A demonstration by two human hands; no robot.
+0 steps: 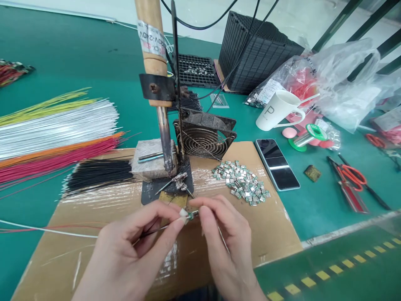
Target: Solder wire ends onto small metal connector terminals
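In the middle of the head view, my left hand [138, 246] pinches a small green circuit board [189, 216] between thumb and index finger. Thin wires trail leftward from that hand, among them a white wire [62, 232]. Facing it, my right hand [224, 242] is closed, its thumb and index finger at the board's right end. A thin grey wire [224, 239] runs down through its fingers; whether the fingertips also grip the board is hidden. Just above both hands stands a soldering iron [165, 138], clamped upright with its tip down.
A pile of small connector boards [241, 182] lies right on the cardboard [269, 234]. Bundles of black wires [100, 173] and coloured wires lie left. A fan [205, 136] stands behind the iron. Rightward are a phone [277, 164], mug [278, 110], solder spool [308, 137] and orange-handled cutters [352, 177].
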